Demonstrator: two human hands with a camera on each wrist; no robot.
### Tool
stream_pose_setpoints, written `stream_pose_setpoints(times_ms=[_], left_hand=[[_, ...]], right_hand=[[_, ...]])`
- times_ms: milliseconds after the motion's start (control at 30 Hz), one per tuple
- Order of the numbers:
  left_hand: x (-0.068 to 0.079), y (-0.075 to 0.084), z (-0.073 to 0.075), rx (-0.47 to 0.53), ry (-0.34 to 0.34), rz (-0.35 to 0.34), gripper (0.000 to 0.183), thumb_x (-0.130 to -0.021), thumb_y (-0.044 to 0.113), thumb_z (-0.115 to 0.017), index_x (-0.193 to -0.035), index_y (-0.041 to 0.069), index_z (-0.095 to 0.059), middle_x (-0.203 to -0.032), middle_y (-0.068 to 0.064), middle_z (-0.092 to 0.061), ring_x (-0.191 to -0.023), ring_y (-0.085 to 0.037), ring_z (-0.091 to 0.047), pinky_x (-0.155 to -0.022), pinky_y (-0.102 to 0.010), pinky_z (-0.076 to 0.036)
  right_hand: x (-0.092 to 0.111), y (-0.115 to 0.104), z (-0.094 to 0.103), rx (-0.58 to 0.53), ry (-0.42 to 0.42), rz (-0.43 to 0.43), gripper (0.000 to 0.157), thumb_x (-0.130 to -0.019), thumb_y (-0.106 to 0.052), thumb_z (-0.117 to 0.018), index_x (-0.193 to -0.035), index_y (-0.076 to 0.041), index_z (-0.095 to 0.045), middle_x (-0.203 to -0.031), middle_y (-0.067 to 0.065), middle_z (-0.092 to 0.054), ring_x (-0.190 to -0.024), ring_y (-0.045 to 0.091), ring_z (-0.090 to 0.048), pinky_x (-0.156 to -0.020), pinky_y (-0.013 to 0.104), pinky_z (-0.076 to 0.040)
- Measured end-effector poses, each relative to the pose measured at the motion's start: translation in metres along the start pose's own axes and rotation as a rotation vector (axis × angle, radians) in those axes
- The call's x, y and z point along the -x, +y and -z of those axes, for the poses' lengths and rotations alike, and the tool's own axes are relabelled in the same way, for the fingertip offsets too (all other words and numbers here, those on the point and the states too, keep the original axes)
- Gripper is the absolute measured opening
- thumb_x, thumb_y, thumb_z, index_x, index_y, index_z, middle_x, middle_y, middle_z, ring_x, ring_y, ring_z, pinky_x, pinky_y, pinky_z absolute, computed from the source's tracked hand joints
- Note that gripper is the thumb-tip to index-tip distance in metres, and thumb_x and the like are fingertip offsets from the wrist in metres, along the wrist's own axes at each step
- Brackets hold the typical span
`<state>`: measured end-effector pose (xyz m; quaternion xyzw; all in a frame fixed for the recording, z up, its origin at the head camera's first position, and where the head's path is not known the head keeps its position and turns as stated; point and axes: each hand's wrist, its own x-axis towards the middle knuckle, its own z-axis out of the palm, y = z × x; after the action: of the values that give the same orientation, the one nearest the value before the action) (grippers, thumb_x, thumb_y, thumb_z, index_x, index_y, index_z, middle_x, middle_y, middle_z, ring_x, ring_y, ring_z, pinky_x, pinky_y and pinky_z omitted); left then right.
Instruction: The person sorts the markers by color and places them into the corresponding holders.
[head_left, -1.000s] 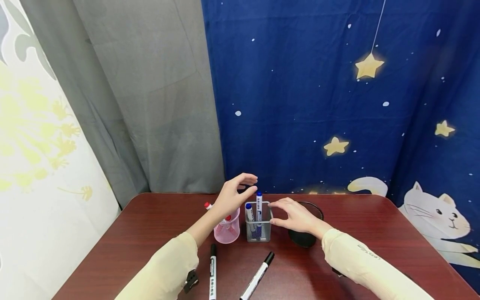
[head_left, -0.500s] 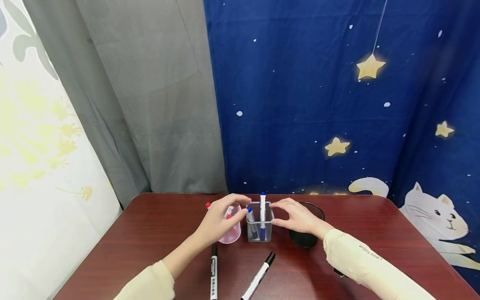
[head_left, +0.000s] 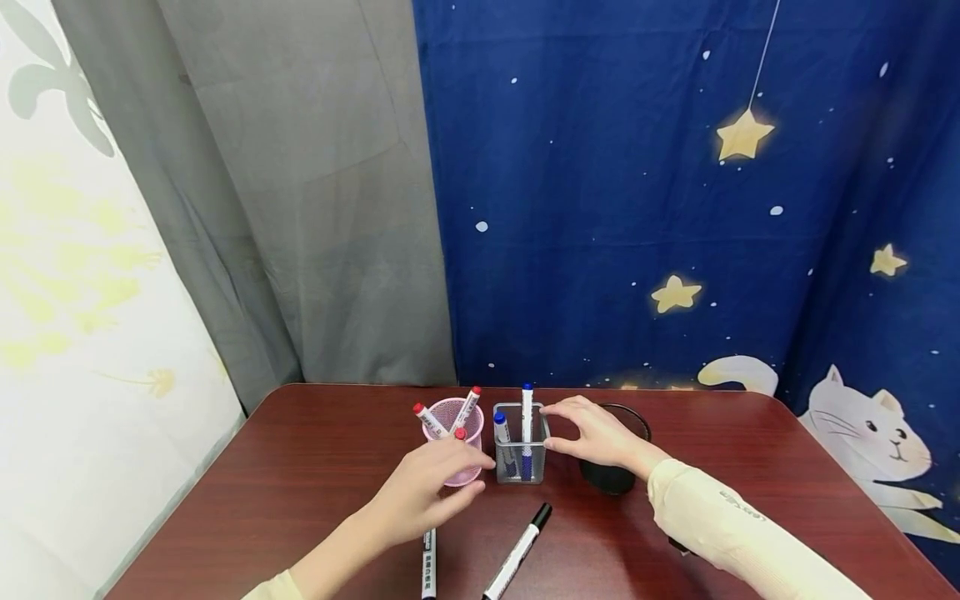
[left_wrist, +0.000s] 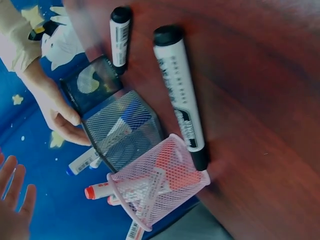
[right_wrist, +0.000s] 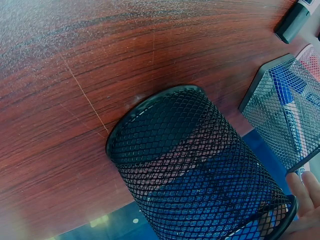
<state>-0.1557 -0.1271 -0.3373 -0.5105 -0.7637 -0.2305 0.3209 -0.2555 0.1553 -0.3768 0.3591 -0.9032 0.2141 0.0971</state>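
left hand (head_left: pixel 431 487): fingers extended, relaxed, held free in front of the pink mesh holder (left_wrist: pixel 192 185), covering part of it in the head view. right hand (head_left: pixel 588 429): fingers and thumb extended, tips resting at the right side of the rim of the square mesh holder (head_left: pixel 519 468).

the square mesh holder stands upright at the middle of the row and contains two blue-capped markers (head_left: pixel 527 412), caps up. the pink mesh holder, just beside it on the left, contains three red-capped markers (head_left: pixel 467 408), caps up. the black mesh holder (right_wrist: pixel 195 155) stands on the right, partly hidden by the right hand in the head view.

two black-capped markers (head_left: pixel 513 558) lie on the desk (head_left: pixel 300 467), nearer the person: one points toward the pink mesh holder, the other lies at a slant. beyond the desk hang a grey curtain (head_left: pixel 337 250) and a blue curtain (head_left: pixel 562 208) printed with stars and a white cat.
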Motion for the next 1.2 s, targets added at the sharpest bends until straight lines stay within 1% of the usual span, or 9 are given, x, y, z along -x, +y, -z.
stream_pose_setpoints(times_ms=[167,267,333,400,567,833,1033,1133,1200], left_hand=[[0.009,0.004,-0.001,-0.125,-0.073,-0.122,0.017,-0.093,0.022,-0.051,-0.101,0.014,-0.062,-0.097,0.007,-0.061,-0.092,-0.008,-0.056,-0.085,-0.024,-0.041],[0.014,0.007,-0.003,-0.224,-0.118,-0.196,0.023,-0.095,0.021,-0.043,-0.1,0.014,-0.064,-0.095,0.007,-0.06,-0.089,-0.008,-0.055,-0.083,-0.025,-0.042],[0.016,0.008,-0.004,-0.301,-0.147,-0.24,0.033,-0.097,0.022,-0.032,-0.098,0.015,-0.064,-0.093,0.007,-0.06,-0.087,-0.009,-0.055,-0.08,-0.025,-0.042],[0.02,0.01,-0.006,-0.364,-0.171,-0.279,0.038,-0.096,0.02,-0.027,-0.098,0.016,-0.065,-0.093,0.007,-0.06,-0.087,-0.009,-0.054,-0.078,-0.025,-0.042],[0.028,0.011,-0.011,-0.412,-0.2,-0.337,0.042,-0.093,0.013,-0.023,-0.096,0.016,-0.064,-0.091,0.007,-0.06,-0.086,-0.009,-0.055,-0.076,-0.024,-0.043],[0.045,0.01,-0.018,-0.393,-0.212,-0.344,0.039,-0.094,0.012,-0.024,-0.092,0.018,-0.063,-0.089,0.009,-0.06,-0.082,-0.006,-0.054,-0.073,-0.024,-0.042],[0.054,0.009,-0.02,-0.385,-0.269,-0.285,0.041,-0.093,0.013,-0.021,-0.086,0.019,-0.06,-0.086,0.011,-0.058,-0.079,-0.006,-0.053,-0.069,-0.024,-0.042],[0.06,0.006,-0.02,-0.383,-0.287,-0.266,0.034,-0.089,0.011,-0.027,-0.084,0.019,-0.06,-0.084,0.012,-0.058,-0.077,-0.006,-0.052,-0.068,-0.024,-0.041],[0.064,0.004,-0.02,-0.392,-0.291,-0.268,0.028,-0.083,0.009,-0.034,-0.083,0.02,-0.059,-0.083,0.012,-0.057,-0.076,-0.007,-0.052,-0.067,-0.024,-0.041]], right_hand=[[0.0,-0.001,0.0,0.007,0.0,0.0,0.05,-0.082,-0.042,-0.064,-0.121,-0.011,-0.058,-0.117,0.004,-0.058,-0.113,0.02,-0.047,-0.091,0.043,-0.04],[0.001,0.0,0.0,0.003,0.001,0.006,0.05,-0.082,-0.042,-0.064,-0.121,-0.01,-0.058,-0.116,0.004,-0.058,-0.112,0.021,-0.047,-0.091,0.043,-0.04],[0.001,0.0,0.001,0.002,0.002,0.01,0.05,-0.082,-0.041,-0.064,-0.121,-0.01,-0.058,-0.116,0.004,-0.058,-0.112,0.021,-0.047,-0.091,0.043,-0.039],[0.002,0.001,0.002,0.004,0.003,0.015,0.05,-0.083,-0.042,-0.064,-0.121,-0.009,-0.058,-0.116,0.004,-0.058,-0.113,0.021,-0.047,-0.091,0.044,-0.039],[0.004,0.001,0.006,0.009,0.017,0.028,0.051,-0.083,-0.042,-0.063,-0.121,-0.01,-0.058,-0.117,0.003,-0.058,-0.114,0.022,-0.047,-0.092,0.043,-0.038],[0.012,0.003,0.02,0.011,0.036,0.011,0.051,-0.084,-0.044,-0.062,-0.123,-0.011,-0.057,-0.12,0.005,-0.056,-0.114,0.023,-0.047,-0.09,0.044,-0.04],[0.022,0.01,0.027,0.035,0.096,0.015,0.049,-0.083,-0.041,-0.064,-0.121,-0.011,-0.059,-0.119,0.004,-0.057,-0.113,0.023,-0.048,-0.091,0.044,-0.039],[0.028,0.014,0.031,0.037,0.129,0.02,0.048,-0.082,-0.039,-0.066,-0.12,-0.011,-0.06,-0.118,0.005,-0.057,-0.111,0.023,-0.049,-0.09,0.045,-0.04],[0.033,0.017,0.034,0.037,0.144,0.019,0.047,-0.081,-0.037,-0.068,-0.119,-0.011,-0.06,-0.118,0.005,-0.058,-0.11,0.023,-0.05,-0.089,0.045,-0.04]])
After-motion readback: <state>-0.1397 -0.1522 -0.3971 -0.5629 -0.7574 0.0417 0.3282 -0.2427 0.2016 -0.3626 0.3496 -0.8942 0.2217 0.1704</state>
